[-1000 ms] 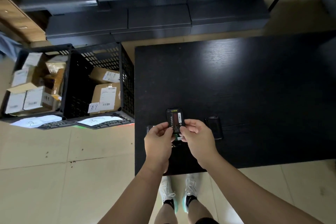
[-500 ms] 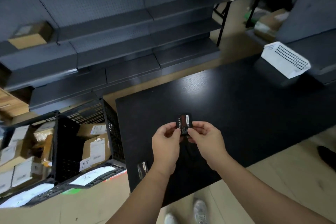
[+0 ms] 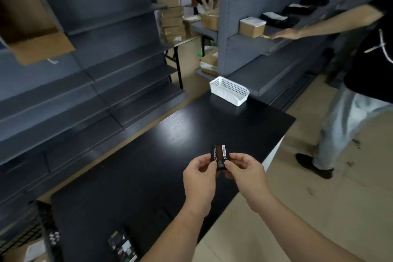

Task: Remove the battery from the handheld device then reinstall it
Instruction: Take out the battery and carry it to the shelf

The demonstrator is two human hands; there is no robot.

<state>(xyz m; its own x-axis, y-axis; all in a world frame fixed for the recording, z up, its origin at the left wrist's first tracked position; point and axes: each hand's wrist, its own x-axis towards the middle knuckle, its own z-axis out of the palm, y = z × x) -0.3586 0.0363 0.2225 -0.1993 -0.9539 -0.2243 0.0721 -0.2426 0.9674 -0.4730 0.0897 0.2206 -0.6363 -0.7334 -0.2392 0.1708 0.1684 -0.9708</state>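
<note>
A flat black battery with a red and white label stands upright above the black table. My left hand pinches its left edge and my right hand pinches its lower right corner. Both hands hover over the middle of the table near its front edge. A dark handheld device lies flat on the table at the lower left, apart from my hands and blurred.
A white perforated basket sits on the table's far corner. Another person stands at the right, reaching to a grey shelf. Grey shelving runs behind the table. A black crate stands at the lower left.
The view has swung up and to the right. Both hands keep their hold on the battery, now away from the device, which has slid to the lower left of the view.
</note>
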